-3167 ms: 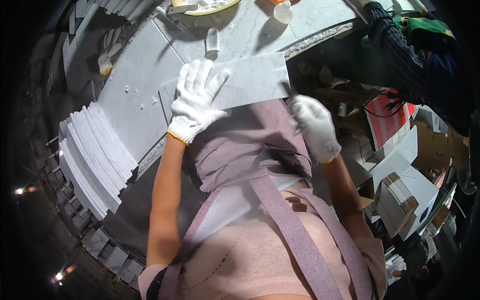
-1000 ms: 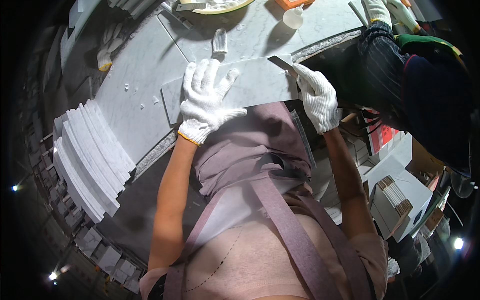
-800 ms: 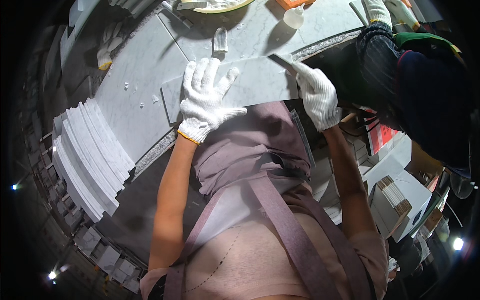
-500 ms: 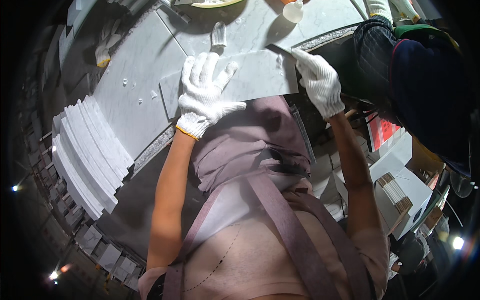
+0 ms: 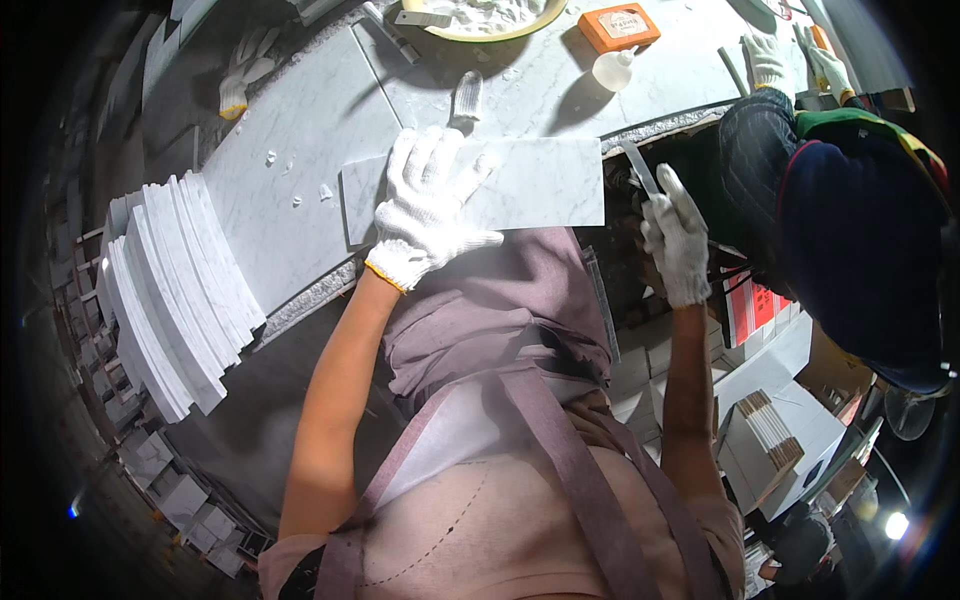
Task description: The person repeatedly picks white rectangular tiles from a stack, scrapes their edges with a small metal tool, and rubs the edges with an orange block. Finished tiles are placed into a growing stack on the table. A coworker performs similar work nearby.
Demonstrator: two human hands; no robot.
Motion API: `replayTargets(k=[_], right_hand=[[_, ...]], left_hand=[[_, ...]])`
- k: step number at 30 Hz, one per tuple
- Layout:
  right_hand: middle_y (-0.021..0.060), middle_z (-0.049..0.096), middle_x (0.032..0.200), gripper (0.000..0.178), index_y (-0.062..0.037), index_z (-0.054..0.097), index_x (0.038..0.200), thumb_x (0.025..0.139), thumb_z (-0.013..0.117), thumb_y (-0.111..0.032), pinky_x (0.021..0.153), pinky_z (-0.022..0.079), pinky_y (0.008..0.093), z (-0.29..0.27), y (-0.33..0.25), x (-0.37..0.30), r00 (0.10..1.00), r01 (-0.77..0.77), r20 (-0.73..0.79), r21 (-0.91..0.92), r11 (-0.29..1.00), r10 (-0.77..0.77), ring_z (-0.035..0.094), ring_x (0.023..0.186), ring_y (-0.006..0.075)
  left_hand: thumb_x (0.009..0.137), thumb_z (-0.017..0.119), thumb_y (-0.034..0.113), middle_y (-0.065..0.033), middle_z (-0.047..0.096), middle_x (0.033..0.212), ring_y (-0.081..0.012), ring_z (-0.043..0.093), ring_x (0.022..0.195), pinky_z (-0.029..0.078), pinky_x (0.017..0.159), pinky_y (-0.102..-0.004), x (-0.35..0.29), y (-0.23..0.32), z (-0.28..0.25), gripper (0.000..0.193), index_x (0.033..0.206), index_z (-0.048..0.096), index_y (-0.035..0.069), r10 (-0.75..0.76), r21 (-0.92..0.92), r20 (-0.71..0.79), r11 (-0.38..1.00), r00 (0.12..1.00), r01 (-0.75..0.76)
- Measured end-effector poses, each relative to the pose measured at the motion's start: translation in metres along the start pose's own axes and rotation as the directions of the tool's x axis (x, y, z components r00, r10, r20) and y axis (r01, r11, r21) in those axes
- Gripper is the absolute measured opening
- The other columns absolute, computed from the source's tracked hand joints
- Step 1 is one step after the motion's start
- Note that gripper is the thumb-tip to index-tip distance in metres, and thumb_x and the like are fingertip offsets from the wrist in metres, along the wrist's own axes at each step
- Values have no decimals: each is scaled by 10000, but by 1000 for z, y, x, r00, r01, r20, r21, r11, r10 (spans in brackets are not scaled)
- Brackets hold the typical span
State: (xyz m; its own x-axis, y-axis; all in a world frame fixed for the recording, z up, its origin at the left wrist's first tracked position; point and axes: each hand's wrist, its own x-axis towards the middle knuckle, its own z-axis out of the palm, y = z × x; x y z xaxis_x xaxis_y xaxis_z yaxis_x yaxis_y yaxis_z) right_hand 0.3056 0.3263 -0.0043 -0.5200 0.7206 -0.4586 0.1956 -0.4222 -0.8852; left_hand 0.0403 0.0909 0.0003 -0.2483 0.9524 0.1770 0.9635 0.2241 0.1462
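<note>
Rectangular white marble tile with grey veining [image 5: 545,185] lies flat at the near edge of the pale marble-topped bench [image 5: 255,235], its right end reaching out past the rough stone rim. Left hand in a white knit glove with yellow cuff trim [image 5: 425,205] rests palm-down on the tile's left part, fingers spread, gripping nothing. Right hand, likewise in a white knit glove [image 5: 680,240], is closed round a narrow flat grey blade [image 5: 638,165] – blade pointing up, just right of the tile and apart from it.

Beyond the tile's far edge: a small white knit finger-shaped piece [image 5: 468,98]. Left of the tile, loose white chips [image 5: 326,192]. Farther back, a translucent rounded squeeze bottle [image 5: 612,72] beside an orange box [image 5: 622,30], and a yellow-rimmed bowl [image 5: 548,22] of white material.

Far left: a pile of long white marble strips [image 5: 180,300]. At upper right, a co-worker's white-gloved hand [image 5: 768,65] – what it grips, cannot tell.
</note>
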Motion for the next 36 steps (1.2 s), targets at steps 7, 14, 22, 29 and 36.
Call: replayTargets(k=[7,14,22,29,36], right_hand=[[155,754,1089,467,-33,618,1440,1019,664,-230,810,570,342,7,42,37,981,129,6,-763,634,-192,719,879,180],[57,718,1003,370,-33,713,1305,1048,629,-287,654,550,276,-35,47,-17,969,-243,-141,-361,900,204,694,778,132],[9,715,929,344,-41,716,1290,1078,605,-288,622,544,253,8,25,-18,1000,-7,-13,-292,956,4,677,744,96],[45,716,883,292,18,712,1221,1046,658,-210,717,537,304,31,24,0,984,60,-114,-508,859,-136,658,793,106],[29,750,941,227,39,740,1123,1023,703,-161,792,516,264,44,39,45,973,213,15,-433,876,-230,625,852,86]], left_hand=[[629,838,705,-209,482,1552,-425,394,1479,217,1266,-612,0,-2,2,1052,1552,551,290,-8,-29,12,1000,1000,9],[621,847,696,-202,452,1578,-424,370,1495,206,1278,-602,-2,0,3,1073,1564,529,296,-19,5,35,1000,999,19],[613,862,674,-207,430,1600,-426,338,1517,166,1291,-598,1,4,-3,1105,1587,492,307,-46,-12,88,999,995,47],[642,872,592,-205,387,1635,-434,306,1536,163,1280,-629,-1,15,3,1120,1601,460,184,-43,65,81,997,996,38],[695,839,559,-200,343,1653,-461,266,1542,133,1254,-689,-1,17,20,1127,1622,385,106,6,86,33,996,999,-9]])
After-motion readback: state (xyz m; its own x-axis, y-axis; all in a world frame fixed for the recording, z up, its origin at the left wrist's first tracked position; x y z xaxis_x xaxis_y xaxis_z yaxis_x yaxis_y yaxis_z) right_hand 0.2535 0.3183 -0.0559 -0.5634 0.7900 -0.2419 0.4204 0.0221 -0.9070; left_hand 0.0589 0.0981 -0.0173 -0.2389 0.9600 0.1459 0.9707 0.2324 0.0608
